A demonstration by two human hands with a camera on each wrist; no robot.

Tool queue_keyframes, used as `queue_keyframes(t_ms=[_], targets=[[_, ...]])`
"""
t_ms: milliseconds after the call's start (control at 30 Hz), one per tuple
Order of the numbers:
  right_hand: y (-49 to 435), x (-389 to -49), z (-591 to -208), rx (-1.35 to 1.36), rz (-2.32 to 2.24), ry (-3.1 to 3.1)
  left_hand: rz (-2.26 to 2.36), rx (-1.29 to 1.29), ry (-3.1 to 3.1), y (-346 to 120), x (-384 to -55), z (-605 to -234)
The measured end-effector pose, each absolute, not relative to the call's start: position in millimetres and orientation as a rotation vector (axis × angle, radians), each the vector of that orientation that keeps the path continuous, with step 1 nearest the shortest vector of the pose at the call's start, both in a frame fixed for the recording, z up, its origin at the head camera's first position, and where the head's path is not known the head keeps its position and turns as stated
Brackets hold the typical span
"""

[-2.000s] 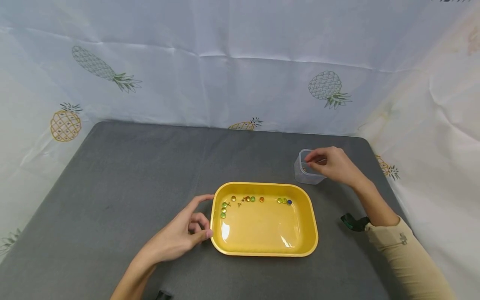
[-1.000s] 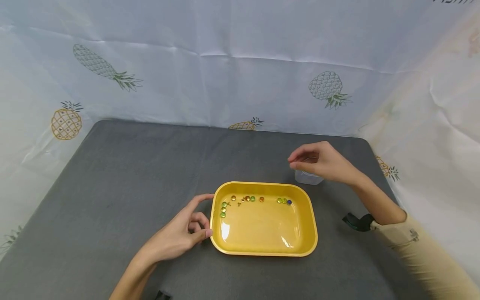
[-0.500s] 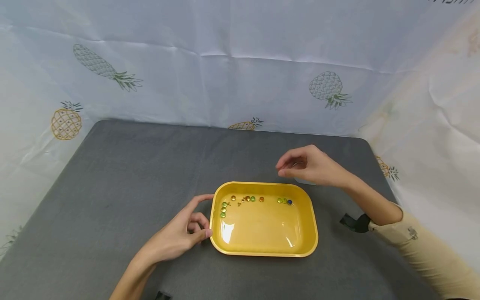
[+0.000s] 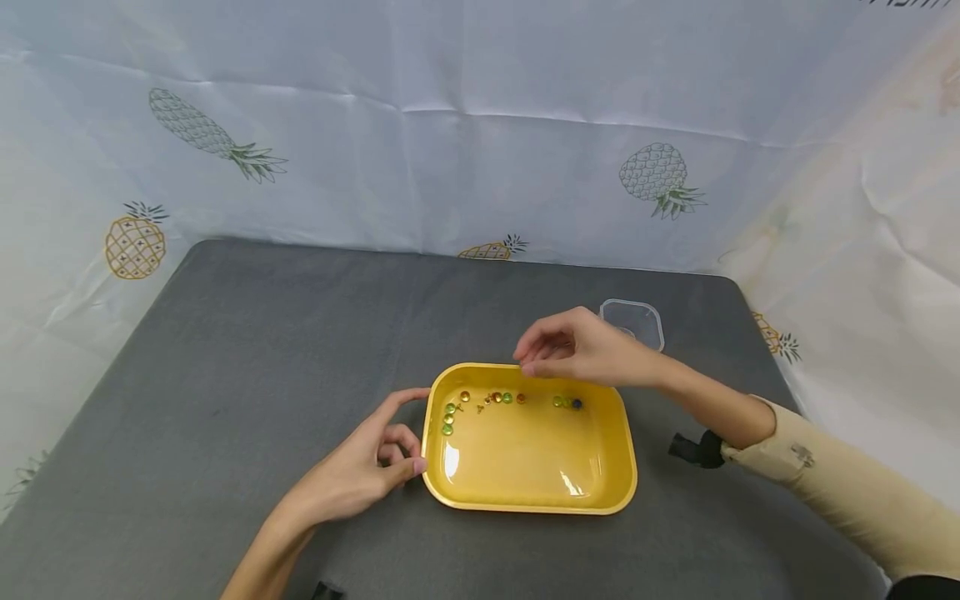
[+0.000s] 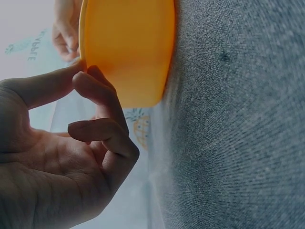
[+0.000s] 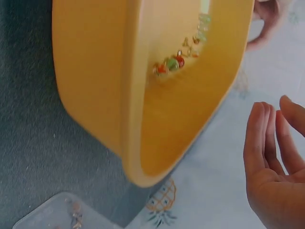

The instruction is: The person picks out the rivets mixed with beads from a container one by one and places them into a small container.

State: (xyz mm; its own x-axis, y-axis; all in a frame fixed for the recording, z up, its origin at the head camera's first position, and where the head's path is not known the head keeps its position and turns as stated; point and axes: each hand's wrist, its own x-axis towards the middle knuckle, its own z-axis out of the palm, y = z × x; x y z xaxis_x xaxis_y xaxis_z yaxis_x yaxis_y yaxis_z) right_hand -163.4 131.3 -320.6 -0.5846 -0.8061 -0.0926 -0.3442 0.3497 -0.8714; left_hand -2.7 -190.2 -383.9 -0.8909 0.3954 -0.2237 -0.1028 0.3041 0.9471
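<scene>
My left hand (image 4: 360, 471) touches the left end of a yellow tray (image 4: 525, 467), thumb and index finger set apart along its rim, the other fingers bent. In the left wrist view the fingertips meet the tray's outer side. My right hand (image 4: 588, 348) hovers over the tray's far rim, fingers loosely bent. The right wrist view shows a gap between its thumb and fingertips, with nothing visible there. Inside the tray lie several small glass beads: green ones (image 4: 448, 419), an amber one (image 4: 465, 397), a dark blue one (image 4: 577, 404). Tiny gold-coloured pieces (image 4: 480, 409) lie among them.
A clear plastic tub (image 4: 647, 318) stands behind the right forearm; small bits show inside it in the right wrist view. A dark grey cloth (image 4: 300, 333) covers the table. Pineapple-print fabric (image 4: 525, 183) hangs behind. A black strap (image 4: 697, 450) dangles below the right wrist.
The right hand has moved from the clear tub leftward and nearer, to above the tray's far rim, so the tub shows again. The left hand and tray have stayed put.
</scene>
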Motion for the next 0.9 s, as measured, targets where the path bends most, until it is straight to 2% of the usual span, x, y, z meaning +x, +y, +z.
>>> queue_keyframes(t_ms=[900], targets=[[93,-149,-343,-0.966,-1.098,1.922,1.615,0.28,2.168,-191,-3,-386]])
